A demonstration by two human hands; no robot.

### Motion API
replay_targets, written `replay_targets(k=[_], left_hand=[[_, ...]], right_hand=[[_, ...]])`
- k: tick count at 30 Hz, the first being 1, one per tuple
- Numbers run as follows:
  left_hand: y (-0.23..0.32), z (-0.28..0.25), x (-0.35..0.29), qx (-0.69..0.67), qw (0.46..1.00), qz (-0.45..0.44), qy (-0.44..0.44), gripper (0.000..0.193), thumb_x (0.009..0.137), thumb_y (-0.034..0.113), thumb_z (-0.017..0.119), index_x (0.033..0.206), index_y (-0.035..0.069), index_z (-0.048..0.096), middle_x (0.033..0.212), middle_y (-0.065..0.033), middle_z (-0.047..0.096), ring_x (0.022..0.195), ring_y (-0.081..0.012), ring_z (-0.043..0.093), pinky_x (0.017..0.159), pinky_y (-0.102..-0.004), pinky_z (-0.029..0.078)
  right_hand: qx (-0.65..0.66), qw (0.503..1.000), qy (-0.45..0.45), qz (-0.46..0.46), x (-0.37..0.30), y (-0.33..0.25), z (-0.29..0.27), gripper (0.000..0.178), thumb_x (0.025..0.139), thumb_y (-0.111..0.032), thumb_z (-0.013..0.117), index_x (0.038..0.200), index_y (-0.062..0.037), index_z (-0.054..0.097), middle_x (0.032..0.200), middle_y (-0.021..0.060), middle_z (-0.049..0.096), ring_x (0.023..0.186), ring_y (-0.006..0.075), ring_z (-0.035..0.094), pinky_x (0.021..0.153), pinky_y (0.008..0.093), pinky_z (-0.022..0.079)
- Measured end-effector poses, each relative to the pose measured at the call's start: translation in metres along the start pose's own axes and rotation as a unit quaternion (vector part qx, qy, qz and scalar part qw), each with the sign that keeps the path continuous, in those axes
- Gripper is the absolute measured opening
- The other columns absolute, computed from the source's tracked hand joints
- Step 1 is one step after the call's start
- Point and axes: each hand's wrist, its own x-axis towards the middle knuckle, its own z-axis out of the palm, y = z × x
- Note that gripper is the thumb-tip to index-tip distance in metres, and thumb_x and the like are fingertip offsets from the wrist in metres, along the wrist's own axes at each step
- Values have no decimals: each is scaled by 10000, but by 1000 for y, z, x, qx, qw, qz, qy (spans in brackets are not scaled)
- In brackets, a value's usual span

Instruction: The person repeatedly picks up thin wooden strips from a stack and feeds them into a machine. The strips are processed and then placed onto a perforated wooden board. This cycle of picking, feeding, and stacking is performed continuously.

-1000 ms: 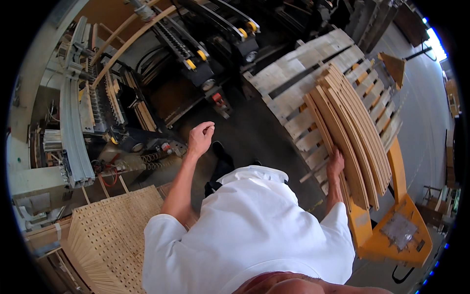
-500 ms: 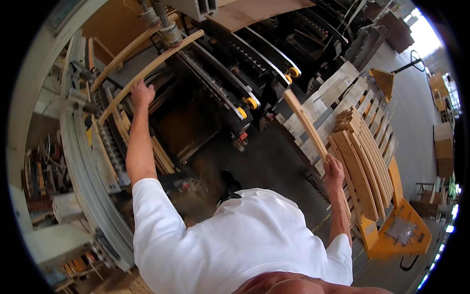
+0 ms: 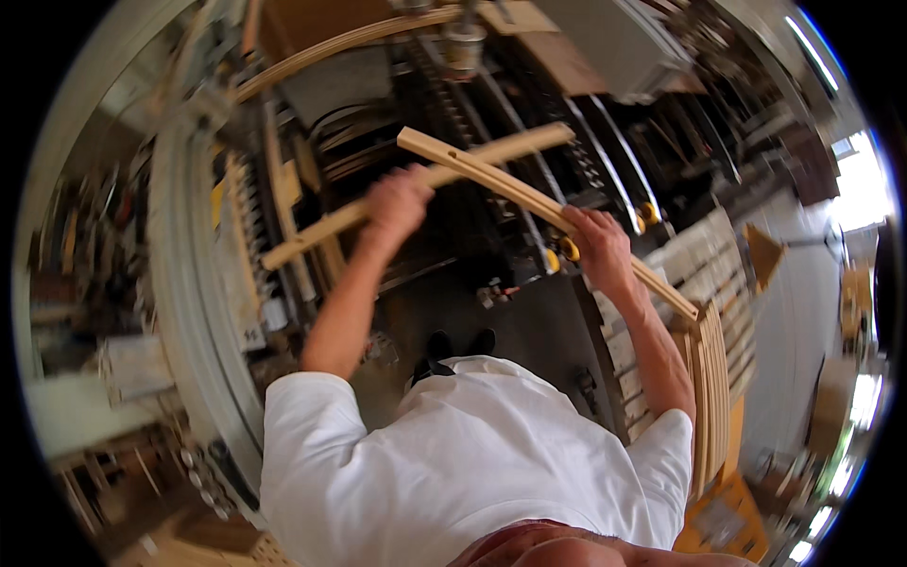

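My left hand, blurred by motion, is closed around a long, slightly curved wooden slat above the machine. My right hand grips a second wooden slat, which has a hole near its far-left end. This slat slants from above the machine rails down to the stack at the right. In the picture the two slats cross just right of my left hand, the right-hand one on top. Whether they touch, I cannot tell.
Another curved slat lies at the far side of the machine, near a metal cylinder. Dark rails with yellow rollers stand ahead. To the right, curved wooden pieces are stacked on a pallet beside a yellow pallet truck.
My left hand has brought its slat off the machine, to the right. My right hand has moved forward and left from beside the stack, swinging its slat across the left-hand one.
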Motion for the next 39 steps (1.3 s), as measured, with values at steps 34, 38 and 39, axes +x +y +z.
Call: replay_targets(k=[34,38,39], left_hand=[[137,-21,-309,-141,849,-509,-8,376,809,285,731,1132,107,660,957,-195,681,919,-387,643,774,-450,517],[136,-19,-323,-108,857,-504,-11,358,813,287,724,1117,108,662,968,-192,681,916,-393,640,775,-457,515],[140,-22,-325,-110,856,-505,6,355,811,275,725,1115,103,660,977,-191,680,921,-396,637,772,-457,514]], right_hand=[[-29,965,14,-261,345,-61,294,114,854,-205,590,929,-142,649,948,73,682,933,276,663,817,440,469],[-36,964,10,-264,345,-62,296,121,859,-188,569,936,-142,649,950,73,681,940,276,663,823,448,463],[-40,963,9,-265,345,-64,297,123,860,-183,564,940,-142,648,949,73,681,942,276,663,823,449,462]])
